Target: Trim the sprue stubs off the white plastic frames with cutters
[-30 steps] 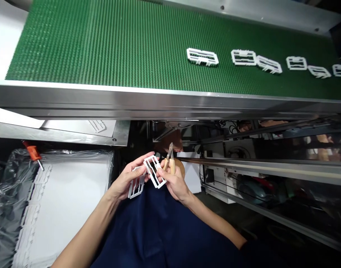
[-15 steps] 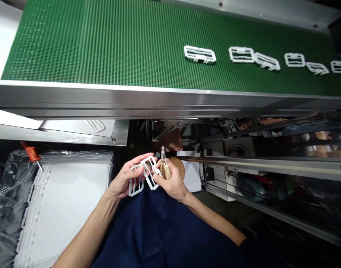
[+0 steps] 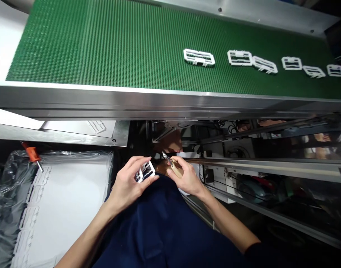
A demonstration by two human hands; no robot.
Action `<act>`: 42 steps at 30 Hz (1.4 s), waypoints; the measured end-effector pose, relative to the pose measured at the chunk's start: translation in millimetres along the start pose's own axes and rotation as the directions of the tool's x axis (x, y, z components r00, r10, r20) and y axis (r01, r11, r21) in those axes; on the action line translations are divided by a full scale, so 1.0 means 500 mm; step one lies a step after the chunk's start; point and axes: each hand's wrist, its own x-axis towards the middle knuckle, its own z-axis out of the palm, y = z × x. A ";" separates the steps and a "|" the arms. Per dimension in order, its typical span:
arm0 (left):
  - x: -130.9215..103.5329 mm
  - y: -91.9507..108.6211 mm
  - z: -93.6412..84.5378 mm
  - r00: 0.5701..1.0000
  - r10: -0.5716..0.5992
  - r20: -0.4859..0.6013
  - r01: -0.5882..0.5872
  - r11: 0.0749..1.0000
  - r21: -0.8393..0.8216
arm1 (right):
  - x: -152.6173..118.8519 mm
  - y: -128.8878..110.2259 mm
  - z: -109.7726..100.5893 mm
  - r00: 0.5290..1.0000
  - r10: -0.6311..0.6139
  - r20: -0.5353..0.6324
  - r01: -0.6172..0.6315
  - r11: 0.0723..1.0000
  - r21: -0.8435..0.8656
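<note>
Ribbed green conveyor belt [image 3: 117, 44] spans the workspace, a metal rail [image 3: 170, 99] along its near side. Below the belt's left end sits a plastic-lined box [image 3: 8, 178] where stacked openwork pieces [image 3: 28, 223] line one side of a white sheet [image 3: 72, 201], perhaps to keep them in order; an orange-handled tool [image 3: 33, 154] rests at its corner. Below the belt's middle, the left hand [image 3: 128, 182] has its fingers closed on white plastic frames [image 3: 152, 168], apparently two, pinched by the sides, which likely leaves the bars reachable. Beside it, also below the belt, the right hand [image 3: 188, 178] wraps its fingers round tan-handled nippers [image 3: 174, 169], tips angled outward, presumably keeping the blades off the skin. On the belt's right half, six similar frames [image 3: 200, 59] lie flat in a loose row, seemingly spaced to avoid stacking.
</note>
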 end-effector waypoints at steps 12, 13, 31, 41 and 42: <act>-0.004 0.000 0.018 1.000 -0.009 0.029 0.008 1.000 0.009 | 0.023 -0.051 0.045 0.993 -0.001 0.115 -0.051 0.893 0.448; -0.004 -0.001 0.015 0.999 -0.029 0.038 0.029 0.999 -0.013 | 0.025 -0.047 0.043 0.992 0.002 0.124 -0.061 0.875 0.479; 0.007 -0.023 -0.021 0.837 -0.477 0.268 0.538 0.629 -0.561 | 0.055 -0.009 0.032 0.967 0.089 0.238 -0.235 0.672 0.702; 0.013 -0.003 -0.020 0.894 -0.414 0.170 0.441 0.747 -0.499 | 0.061 -0.030 0.036 0.962 0.099 0.253 -0.237 0.765 0.599; 0.012 -0.001 -0.015 0.911 -0.381 0.156 0.409 0.793 -0.451 | 0.061 -0.036 0.040 0.963 0.108 0.246 -0.235 0.781 0.578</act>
